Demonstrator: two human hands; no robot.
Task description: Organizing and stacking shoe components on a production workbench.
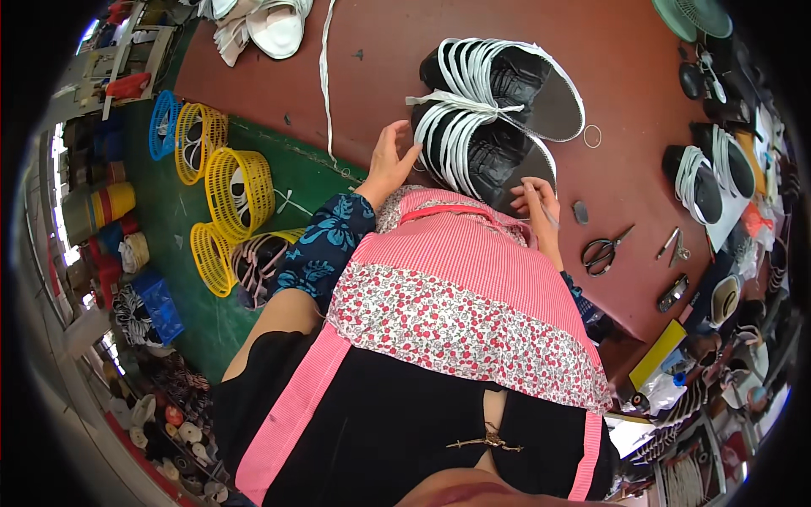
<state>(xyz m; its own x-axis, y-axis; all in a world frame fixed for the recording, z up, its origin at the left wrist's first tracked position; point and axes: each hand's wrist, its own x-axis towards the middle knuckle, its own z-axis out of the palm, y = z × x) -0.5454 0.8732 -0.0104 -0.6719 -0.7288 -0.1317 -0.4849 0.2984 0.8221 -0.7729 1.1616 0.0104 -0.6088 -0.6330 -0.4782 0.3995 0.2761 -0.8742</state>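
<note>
My left hand rests open-fingered against the nearer bundle of black shoe uppers with white straps on the dark red table — tied already; my right hand pinches a thin tool — more remains.

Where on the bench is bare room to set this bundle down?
Bare red tabletop lies between the tied shoe bundle and the pairs at the right edge, and behind the bundle. Crowded: around the scissors and the right rim.
</note>
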